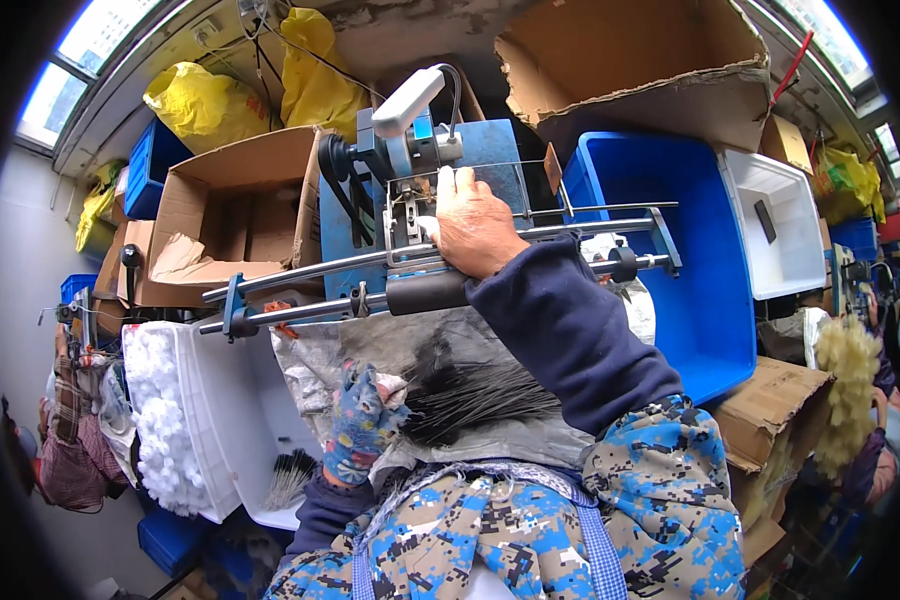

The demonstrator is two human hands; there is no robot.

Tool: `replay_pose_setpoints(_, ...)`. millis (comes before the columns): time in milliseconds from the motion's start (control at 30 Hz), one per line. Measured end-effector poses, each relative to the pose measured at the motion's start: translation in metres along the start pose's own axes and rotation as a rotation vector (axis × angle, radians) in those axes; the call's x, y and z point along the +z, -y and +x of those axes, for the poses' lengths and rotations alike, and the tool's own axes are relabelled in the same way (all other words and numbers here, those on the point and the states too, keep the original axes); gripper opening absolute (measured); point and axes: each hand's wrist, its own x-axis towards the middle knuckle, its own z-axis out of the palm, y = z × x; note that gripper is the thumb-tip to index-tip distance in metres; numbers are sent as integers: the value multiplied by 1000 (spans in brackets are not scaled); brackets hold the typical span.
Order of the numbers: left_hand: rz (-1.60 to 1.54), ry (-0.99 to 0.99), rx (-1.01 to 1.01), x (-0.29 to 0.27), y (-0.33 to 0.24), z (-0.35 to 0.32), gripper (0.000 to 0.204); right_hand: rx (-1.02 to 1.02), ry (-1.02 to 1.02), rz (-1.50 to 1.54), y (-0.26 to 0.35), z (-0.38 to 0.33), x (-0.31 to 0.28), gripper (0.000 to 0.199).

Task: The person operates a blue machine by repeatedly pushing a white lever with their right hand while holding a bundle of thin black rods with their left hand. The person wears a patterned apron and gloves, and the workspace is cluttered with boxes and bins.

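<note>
A small bench machine (415, 150) on a blue metal plate stands ahead of me. At its front clamp lies my right hand (475, 222), bare, fingers bent and close together, the thumb wrapped in something white. Whatever those fingers grip is hidden by the hand. Below, my left hand (363, 415) wears a colourful patterned glove with bare fingertips. It is curled closed beside a bundle of thin dark wires (480, 390) on a pale plastic sheet (320, 350); its contents cannot be made out. Two metal rods with a black roller (425, 293) cross between my hands.
A blue bin (660, 170) stands at right, beyond it a white tray (775, 230). Left are a cardboard box (235, 215) and a white bin (215, 400) with fluffy white pieces (165, 415). A large carton (630, 60) sits behind. Other people work at both far sides.
</note>
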Motion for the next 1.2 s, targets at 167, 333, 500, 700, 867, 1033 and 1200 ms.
replay_pose_setpoints(167,15,15,42,-4,-12,17,25,-41,24,12,17,7,4,64)
replay_pose_setpoints(333,-10,-54,46,0,11,2,29,-85,79,-62,-19,-4,-12,54)
replay_pose_setpoints(500,-93,-54,-79,-5,9,2,31,-93,-37,-211,-54,-11,-48,34)
replay_pose_setpoints(700,-104,-54,-26,-3,-5,22,24,-8,97,-457,-74,16,-53,15)
replay_pose_setpoints(867,-145,-216,-293,-15,12,-7,17,-76,224,-386,-59,-12,-86,11)
replay_pose_setpoints(1033,-603,-408,-455,-20,14,1,10,-314,265,56,-25,-101,-109,26)
replay_pose_setpoints(1200,-694,-51,-362,3,-29,44,28,-284,38,1093,45,-93,-54,25)
